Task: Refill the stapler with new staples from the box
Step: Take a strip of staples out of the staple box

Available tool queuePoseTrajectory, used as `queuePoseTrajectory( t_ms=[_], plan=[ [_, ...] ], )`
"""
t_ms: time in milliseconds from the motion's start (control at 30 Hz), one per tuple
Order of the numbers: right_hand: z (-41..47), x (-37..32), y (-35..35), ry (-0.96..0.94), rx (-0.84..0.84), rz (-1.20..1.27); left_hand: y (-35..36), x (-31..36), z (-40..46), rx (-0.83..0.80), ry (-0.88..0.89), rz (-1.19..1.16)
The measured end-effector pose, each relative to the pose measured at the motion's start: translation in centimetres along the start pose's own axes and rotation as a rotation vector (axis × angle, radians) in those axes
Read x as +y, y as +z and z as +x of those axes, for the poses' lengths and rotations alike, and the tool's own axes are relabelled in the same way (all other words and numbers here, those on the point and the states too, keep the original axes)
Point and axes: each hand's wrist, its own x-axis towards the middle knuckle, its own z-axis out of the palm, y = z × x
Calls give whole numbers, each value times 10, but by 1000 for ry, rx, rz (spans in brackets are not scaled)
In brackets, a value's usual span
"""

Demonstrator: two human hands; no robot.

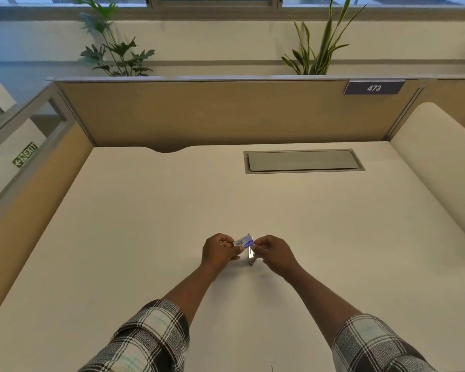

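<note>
Both our hands pinching a small blue-and-white staple box [243, 242] between them, left hand [218, 251] at its nine o'clock end, right hand [275, 254] at three o'clock, silver stapler [250, 257] on the cream desk [145, 224] just beneath, plaid sleeves [145, 339] at six o'clock.

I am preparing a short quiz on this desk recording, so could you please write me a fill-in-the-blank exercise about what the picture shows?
1. The small blue and white staple box is held between ____ hands.
2. The silver stapler lies on the desk, just below the ____.
3. The sign on the partition reads ____.
4. The left hand and right hand come out of ____-patterned sleeves.

Missing words: both; box; 473; plaid
</note>
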Motion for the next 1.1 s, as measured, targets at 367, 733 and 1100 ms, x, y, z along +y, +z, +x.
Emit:
queuePoseTrajectory(
  t_ms=[367, 733, 1100],
  plan=[
    [-5, -5, -1, 29, 13, 176, 5, 2, -7, 9, -43, -105],
    [-8, -9, -2, 57, -27, 210, 13, 7, -15, 109, -90, -288],
    [-12, -11, -4, 45, -9, 222, 15, 6, -16, 142, -109, -366]
  ],
)
